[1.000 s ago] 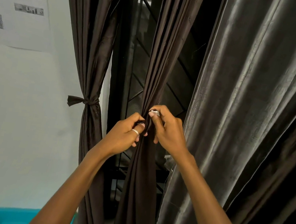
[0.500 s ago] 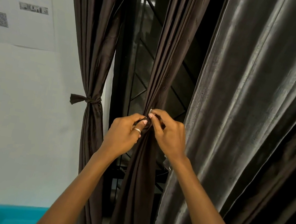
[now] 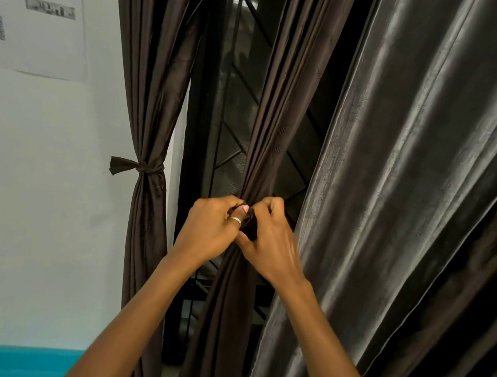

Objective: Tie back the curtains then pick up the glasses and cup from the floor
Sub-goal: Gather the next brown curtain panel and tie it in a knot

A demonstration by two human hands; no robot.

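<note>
A dark brown middle curtain (image 3: pixel 281 112) hangs gathered into a narrow bunch in front of a barred window. My left hand (image 3: pixel 208 230) and my right hand (image 3: pixel 271 243) meet at its waist, both pinching a dark tie strip (image 3: pixel 249 225) wrapped round the bunch. A ring sits on my left thumb. The left curtain (image 3: pixel 154 77) is bound with a knotted tie (image 3: pixel 144 168) near the wall. No glasses or cup are in view.
A wide shiny grey-brown curtain (image 3: pixel 414 213) hangs loose on the right. A black window grille (image 3: pixel 231 140) shows between the curtains. Printed sheets (image 3: pixel 32 4) are stuck on the white wall. A turquoise plastic bin (image 3: pixel 18 360) stands at the bottom left.
My hands have closed together at the curtain's waist and the tie strip is now bunched between them. The view has shifted slightly.
</note>
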